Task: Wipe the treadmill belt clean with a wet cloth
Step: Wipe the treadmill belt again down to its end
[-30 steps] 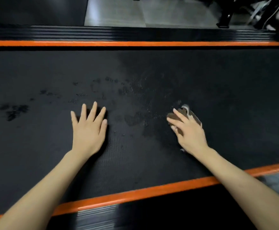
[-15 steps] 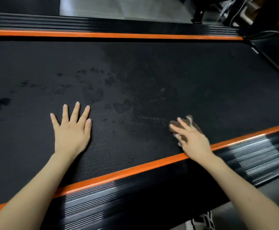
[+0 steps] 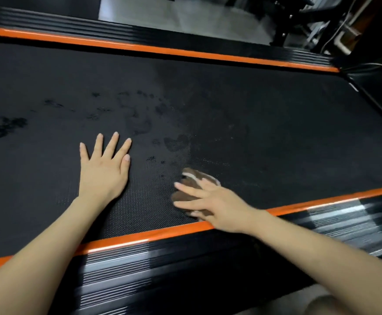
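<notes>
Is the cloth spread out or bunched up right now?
Bunched up: the cloth is a small folded brown wad pressed under the right hand.

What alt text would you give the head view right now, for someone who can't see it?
The right hand presses a brown cloth flat on the black treadmill belt near its orange edge strip, while the left hand rests flat on the belt. Dark marks dot the belt beyond both hands.

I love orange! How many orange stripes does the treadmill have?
2. One orange stripe runs along the far edge of the treadmill belt; the other runs along the near edge, partly hidden by the right hand.
</notes>
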